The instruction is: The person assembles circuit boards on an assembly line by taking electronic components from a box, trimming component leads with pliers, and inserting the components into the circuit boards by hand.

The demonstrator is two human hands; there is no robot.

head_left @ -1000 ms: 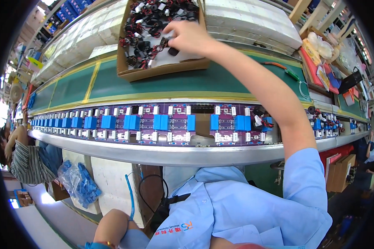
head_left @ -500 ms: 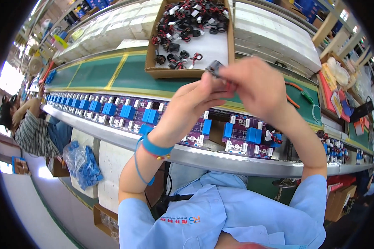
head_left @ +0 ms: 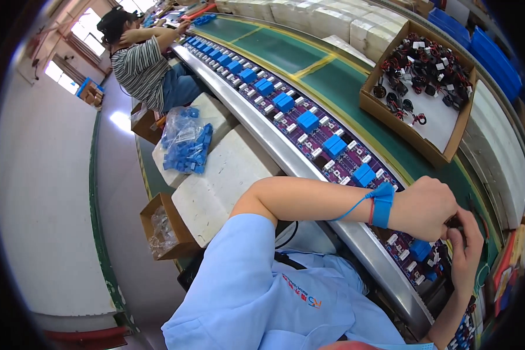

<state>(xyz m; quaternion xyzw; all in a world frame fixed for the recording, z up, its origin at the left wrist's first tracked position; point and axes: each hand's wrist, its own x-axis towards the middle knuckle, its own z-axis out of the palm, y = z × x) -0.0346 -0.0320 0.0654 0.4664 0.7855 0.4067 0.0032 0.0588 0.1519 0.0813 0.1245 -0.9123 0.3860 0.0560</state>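
The left hand (head_left: 423,207) curls over the row of circuit boards (head_left: 349,163); its fingertips are hidden, so I cannot tell whether they grip. The right hand (head_left: 468,251) meets it, thumb and forefinger closed on a small dark part (head_left: 451,222) above the boards. Blue blocks (head_left: 334,146) already sit along the metal rail (head_left: 280,140); boards toward its far-left end show no wires, while wires (head_left: 442,263) show beside the right hand. Many wired parts (head_left: 429,67) lie unused in the carton (head_left: 399,133) at the green belt's (head_left: 344,87) far edge.
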